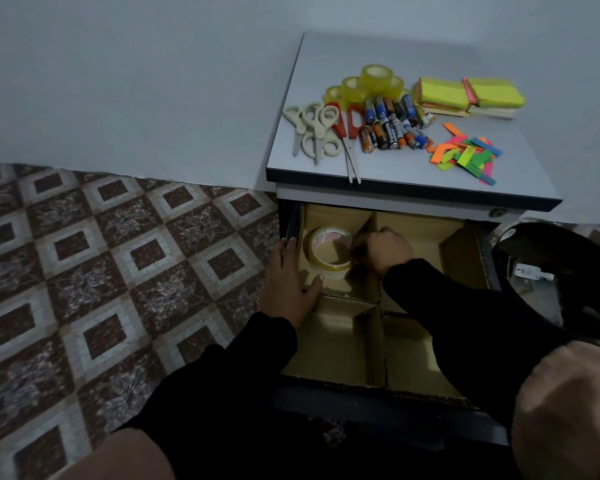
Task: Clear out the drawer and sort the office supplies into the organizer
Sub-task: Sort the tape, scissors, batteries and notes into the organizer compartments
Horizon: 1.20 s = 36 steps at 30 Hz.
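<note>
Your right hand, low in the centre of the frame, closes its grip on the tape roll in the cardboard organizer's upper-left compartment, apparently seating it there. Your left hand rests flat and ungripping on the drawer's left edge, likely steadying it.

- A patterned tile floor in brown and cream diamonds spread to the left of the cabinet.
- A plain pale wall rose behind it.
- A dark round bin stood at the right, with bits of rubbish inside.
</note>
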{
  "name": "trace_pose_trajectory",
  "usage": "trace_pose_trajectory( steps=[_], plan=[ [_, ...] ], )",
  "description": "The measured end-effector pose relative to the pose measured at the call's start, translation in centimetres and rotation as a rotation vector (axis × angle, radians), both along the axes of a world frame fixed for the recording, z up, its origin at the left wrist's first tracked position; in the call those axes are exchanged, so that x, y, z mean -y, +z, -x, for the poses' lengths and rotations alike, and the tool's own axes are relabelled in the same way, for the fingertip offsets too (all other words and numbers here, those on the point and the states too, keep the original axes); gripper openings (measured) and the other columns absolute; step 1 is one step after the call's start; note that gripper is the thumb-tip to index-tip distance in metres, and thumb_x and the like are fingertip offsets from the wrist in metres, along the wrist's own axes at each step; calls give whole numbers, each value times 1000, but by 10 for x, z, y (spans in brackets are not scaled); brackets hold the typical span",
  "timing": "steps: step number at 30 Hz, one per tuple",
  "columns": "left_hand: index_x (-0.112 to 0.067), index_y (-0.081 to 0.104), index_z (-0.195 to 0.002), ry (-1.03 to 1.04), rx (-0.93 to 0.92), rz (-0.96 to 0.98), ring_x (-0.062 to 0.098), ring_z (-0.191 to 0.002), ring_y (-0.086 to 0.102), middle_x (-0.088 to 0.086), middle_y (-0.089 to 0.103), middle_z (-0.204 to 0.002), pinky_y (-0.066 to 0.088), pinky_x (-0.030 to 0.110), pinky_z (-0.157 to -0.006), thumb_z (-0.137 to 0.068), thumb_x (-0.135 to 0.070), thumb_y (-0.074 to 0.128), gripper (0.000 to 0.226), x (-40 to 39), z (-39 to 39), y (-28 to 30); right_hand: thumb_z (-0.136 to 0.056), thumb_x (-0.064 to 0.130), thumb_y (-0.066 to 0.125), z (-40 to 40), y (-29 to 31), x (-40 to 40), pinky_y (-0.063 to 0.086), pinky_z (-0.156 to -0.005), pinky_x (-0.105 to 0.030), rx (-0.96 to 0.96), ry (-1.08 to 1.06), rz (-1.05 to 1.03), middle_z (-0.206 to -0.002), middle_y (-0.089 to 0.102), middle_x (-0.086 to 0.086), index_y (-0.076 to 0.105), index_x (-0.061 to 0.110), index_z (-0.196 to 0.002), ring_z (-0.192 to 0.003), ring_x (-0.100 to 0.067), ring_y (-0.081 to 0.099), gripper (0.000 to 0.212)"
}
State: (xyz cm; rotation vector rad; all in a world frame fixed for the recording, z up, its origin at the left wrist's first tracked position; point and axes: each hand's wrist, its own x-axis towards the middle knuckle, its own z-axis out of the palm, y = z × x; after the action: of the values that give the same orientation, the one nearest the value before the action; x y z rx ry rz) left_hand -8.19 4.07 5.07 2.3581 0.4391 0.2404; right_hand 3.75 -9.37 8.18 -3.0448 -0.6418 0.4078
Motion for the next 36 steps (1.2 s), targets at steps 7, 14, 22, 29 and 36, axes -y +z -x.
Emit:
trace_pose_trajectory(
  steps=[7, 14, 22, 29, 36],
  plan=[
    [-10, 22, -147, -10, -5, -14, 24, -141, 22, 9, 15, -155, 25, 31, -110, -89, -32, 59, 73, 0, 0, 3, -91, 22, 54, 16, 10, 11, 43, -95, -32, -59, -21, -189, -129, 53, -2, 47, 32, -131, -117, -21, 50, 41],
    [-10, 30, -144, -32, 40, -23, 27, -135, 31, 12, 31, -148, 26, 33, -108, -86, -27, 64, 70, -3, -5, 26, -83, 19, 68, 23, 53, 33, 38, -81, -23, -58, 22, -360, -129, 55, -2, 48, 26, -131, -111, -21, 53, 53],
    [-3, 60, -112, -95, 447, -27, 25, -103, 54, 13, 59, -109, 43, 28, -89, -80, -24, 61, 38, -5, -48, 103, -81, 10, 70, 2, 108, 45, 48, -85, -28, -44, 70, -575, -125, 57, -1, 54, 21, -123, -89, -13, 56, 46],
    [-9, 53, -122, -177, 411, -160, 26, -112, 46, 10, 54, -121, 35, 28, -89, -85, -18, 64, 40, -17, -119, 161, -76, 9, 74, -58, 153, 34, 44, -73, -16, 71, 72, -678, -112, 64, -3, 59, 13, -117, -75, -8, 54, 44],
    [-19, 44, -134, -193, 302, -321, 24, -122, 42, 3, 49, -133, 31, 34, -99, -83, -37, 65, 58, -35, -202, 182, -76, 6, 72, -143, 176, 16, 42, -70, -21, 92, 15, -758, -114, 64, -6, 59, 15, -114, -82, -16, 57, 41]
  ],
)
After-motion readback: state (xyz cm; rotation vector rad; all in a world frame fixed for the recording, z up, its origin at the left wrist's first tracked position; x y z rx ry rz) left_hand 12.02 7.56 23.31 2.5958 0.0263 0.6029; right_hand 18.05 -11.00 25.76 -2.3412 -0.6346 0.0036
